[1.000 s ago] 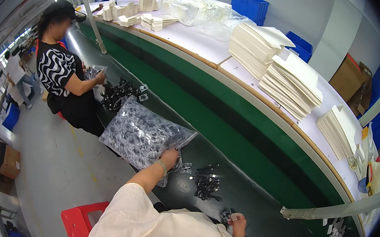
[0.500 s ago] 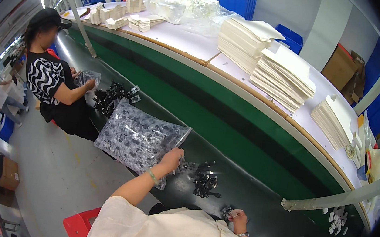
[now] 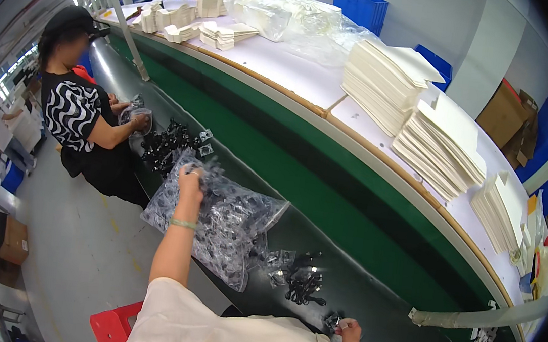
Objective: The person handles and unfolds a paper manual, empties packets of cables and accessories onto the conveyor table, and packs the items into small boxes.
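A large clear plastic bag (image 3: 235, 217) full of small packets with dark contents lies on the dark work surface. My left hand (image 3: 190, 185) is over the far left part of this bag; its fingers are smeared by motion, so their grip does not show. Low on the right, my right hand (image 3: 349, 332) pinches a small clear packet (image 3: 332, 321) with something black inside. Between the hands lie a pile of short black cables (image 3: 304, 288) and a few small clear packets (image 3: 283, 260).
A co-worker (image 3: 76, 94) handles a clear bag at the left, beside a heap of black packets (image 3: 172, 146). The raised white shelf (image 3: 284, 78) carries card stacks (image 3: 385, 82). A pale post (image 3: 480, 319) crosses at right. A red stool (image 3: 111, 325) stands beside me.
My left hand has moved from the bag's near right edge to its far left part. The bag looks rumpled and flatter there. My right hand stays low with the small packet.
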Demonstrator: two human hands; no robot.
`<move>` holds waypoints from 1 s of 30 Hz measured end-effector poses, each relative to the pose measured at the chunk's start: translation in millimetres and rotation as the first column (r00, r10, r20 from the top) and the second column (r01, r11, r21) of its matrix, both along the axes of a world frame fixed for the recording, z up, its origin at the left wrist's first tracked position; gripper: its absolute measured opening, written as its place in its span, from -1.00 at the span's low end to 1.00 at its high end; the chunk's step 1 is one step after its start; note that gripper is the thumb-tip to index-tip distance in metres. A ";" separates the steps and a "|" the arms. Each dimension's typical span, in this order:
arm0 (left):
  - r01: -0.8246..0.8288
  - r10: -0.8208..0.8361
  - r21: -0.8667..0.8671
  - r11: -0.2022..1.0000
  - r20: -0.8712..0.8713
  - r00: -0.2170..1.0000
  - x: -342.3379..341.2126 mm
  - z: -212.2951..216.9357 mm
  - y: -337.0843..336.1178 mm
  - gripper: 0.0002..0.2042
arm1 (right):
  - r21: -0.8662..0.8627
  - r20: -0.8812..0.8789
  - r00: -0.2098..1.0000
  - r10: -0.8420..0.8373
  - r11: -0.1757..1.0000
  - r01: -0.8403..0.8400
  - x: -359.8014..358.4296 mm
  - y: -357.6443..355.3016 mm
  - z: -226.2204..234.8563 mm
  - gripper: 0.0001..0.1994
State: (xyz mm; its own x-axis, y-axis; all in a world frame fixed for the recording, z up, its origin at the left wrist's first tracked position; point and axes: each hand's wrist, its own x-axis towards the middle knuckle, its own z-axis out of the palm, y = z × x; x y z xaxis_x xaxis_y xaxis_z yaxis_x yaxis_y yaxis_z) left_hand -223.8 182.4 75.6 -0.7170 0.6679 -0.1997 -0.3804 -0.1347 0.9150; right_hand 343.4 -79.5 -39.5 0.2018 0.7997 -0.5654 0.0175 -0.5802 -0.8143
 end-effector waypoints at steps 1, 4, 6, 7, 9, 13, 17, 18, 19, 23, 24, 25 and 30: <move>-0.104 0.104 -0.002 0.995 0.067 0.992 -18.1 -2.1 4.8 -0.66 | 0.002 -0.003 1.000 0.006 1.000 -0.006 -0.5 1.6 -0.2 -0.95; -0.300 0.295 0.086 0.950 0.074 0.953 -72.1 -21.6 16.8 -0.59 | -0.034 0.005 1.000 0.027 0.999 -0.027 -2.0 6.7 1.7 -0.95; -0.392 0.389 0.087 0.916 0.051 0.920 -100.0 -32.7 25.9 -0.59 | -0.047 0.021 0.998 0.053 0.998 -0.052 -0.2 9.8 -1.8 -0.94; -0.473 0.472 0.092 0.876 0.032 0.881 -109.7 -37.1 31.1 -0.59 | -0.058 0.039 0.997 0.071 0.996 -0.069 2.3 10.1 -3.8 -0.94; -0.478 0.481 0.061 0.876 -0.060 0.875 -122.5 -44.5 40.0 -0.63 | -0.084 0.068 0.994 0.085 0.993 -0.079 6.4 10.8 -6.4 -0.92; -0.516 0.519 0.064 0.854 -0.072 0.852 -144.3 -53.4 55.3 -0.68 | -0.112 0.104 0.990 0.091 0.991 -0.079 4.1 14.0 -2.5 -0.88; -0.387 0.386 -0.017 0.922 0.117 0.915 -172.1 -53.7 52.4 -0.67 | -0.163 0.120 0.982 0.143 0.979 -0.123 -1.8 21.0 -2.4 -0.88; -0.296 0.287 0.024 0.955 0.170 0.943 -170.7 -51.3 53.0 -0.61 | -0.146 0.136 0.980 0.147 0.981 -0.127 -3.5 21.6 0.4 -0.88; -0.205 0.186 0.071 0.976 0.218 0.958 -169.6 -47.8 52.4 -0.55 | -0.128 0.151 0.977 0.153 0.983 -0.134 -5.5 21.9 2.6 -0.88; -0.159 0.180 -0.106 0.982 0.232 0.956 -147.5 -21.6 51.5 -0.41 | -0.141 0.194 0.967 0.167 0.980 -0.141 -5.3 16.4 5.0 -0.88; -0.231 0.244 -0.081 0.970 0.241 0.939 -144.9 -22.0 52.1 -0.42 | -0.108 0.160 0.977 0.140 0.986 -0.124 -3.5 13.2 1.2 -0.88; -0.231 0.242 -0.076 0.970 0.242 0.940 -144.1 -21.3 49.1 -0.42 | -0.076 0.126 0.986 0.113 0.992 -0.104 -1.6 10.2 -2.2 -0.88; -0.251 0.222 0.080 0.965 0.270 0.937 -143.9 -18.9 28.3 -0.45 | -0.032 0.082 0.991 0.107 0.994 -0.104 2.9 0.7 -8.5 -0.89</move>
State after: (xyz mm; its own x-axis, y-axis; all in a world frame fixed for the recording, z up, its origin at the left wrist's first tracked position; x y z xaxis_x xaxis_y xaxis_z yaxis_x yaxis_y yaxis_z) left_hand -367.7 210.7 56.7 -0.7912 0.5139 -0.3315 -0.5444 -0.3449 0.7647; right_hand 346.2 -78.8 -48.0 0.1643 0.8032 -0.5725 0.1466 -0.5939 -0.7911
